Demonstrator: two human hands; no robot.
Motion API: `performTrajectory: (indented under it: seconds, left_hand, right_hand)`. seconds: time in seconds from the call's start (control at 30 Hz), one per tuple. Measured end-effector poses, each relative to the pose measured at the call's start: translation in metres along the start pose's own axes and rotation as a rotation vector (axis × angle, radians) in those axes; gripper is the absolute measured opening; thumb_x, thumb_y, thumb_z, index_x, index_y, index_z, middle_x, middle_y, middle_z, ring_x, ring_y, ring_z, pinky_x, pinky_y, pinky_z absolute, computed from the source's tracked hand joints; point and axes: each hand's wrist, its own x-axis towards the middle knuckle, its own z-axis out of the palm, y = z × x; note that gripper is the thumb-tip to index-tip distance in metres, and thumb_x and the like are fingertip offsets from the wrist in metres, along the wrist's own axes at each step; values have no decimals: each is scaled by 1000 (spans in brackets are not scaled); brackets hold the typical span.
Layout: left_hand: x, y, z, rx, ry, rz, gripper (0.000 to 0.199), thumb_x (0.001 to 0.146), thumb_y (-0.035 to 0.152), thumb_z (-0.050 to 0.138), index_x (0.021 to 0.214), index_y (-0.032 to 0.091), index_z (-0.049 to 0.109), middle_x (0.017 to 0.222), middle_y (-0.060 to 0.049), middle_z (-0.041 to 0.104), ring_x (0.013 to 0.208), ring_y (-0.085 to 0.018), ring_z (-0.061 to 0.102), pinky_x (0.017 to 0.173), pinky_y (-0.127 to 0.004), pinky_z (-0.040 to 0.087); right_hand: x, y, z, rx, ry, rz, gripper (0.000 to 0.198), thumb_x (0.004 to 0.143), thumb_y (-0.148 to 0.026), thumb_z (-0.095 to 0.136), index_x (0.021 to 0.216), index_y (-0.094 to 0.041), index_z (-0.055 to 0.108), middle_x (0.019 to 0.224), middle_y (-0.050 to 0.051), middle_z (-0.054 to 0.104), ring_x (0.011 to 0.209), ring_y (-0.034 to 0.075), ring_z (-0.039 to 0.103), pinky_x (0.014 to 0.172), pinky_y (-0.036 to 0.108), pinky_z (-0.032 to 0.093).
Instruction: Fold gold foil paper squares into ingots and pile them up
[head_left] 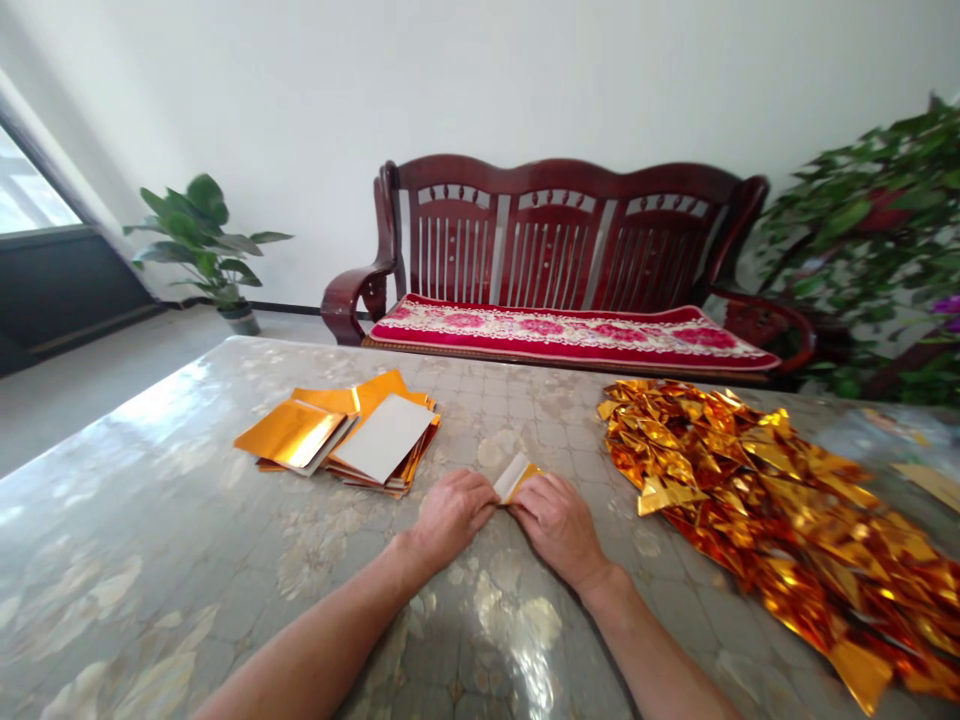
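Pinching gold-and-white paper (pixel 515 477) from both sides

Left hand (pixel 456 512) and right hand (pixel 559 525) each clamped on one end, low over the table (pixel 337 580) — probably to steady it — sheet stack (pixel 386 438) near left hand, within reach.

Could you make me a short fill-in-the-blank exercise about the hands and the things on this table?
1. Of the left hand and right hand, ____ hold the small paper.
2. The flat sheets lie to the person's ____.
3. The heap of shiny gold pieces lies to the person's ____.

Missing words: both; left; right.
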Motion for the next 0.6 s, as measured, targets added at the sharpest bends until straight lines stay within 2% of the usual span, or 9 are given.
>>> performTrajectory:
  seconds: [0.3,0.6]
  left_hand:
    - [-4,0,-6,-32,7,-33,16,95,20,56,94,23,72,96,-2,71,93,-18,60,87,-30,45]
    - [-1,0,-1,-74,35,-91,12,92,21,61,87,23,72,90,-1,70,90,-18,60,83,-28,45]
  right_hand:
    - [-1,3,0,66,-4,34,6,92,-23,62,90,-24,68,89,3,66,90,20,57,81,33,42]
    - [1,5,2,111,-8,113,5,90,-22,63,88,-24,67,87,2,65,87,20,57,76,32,42]
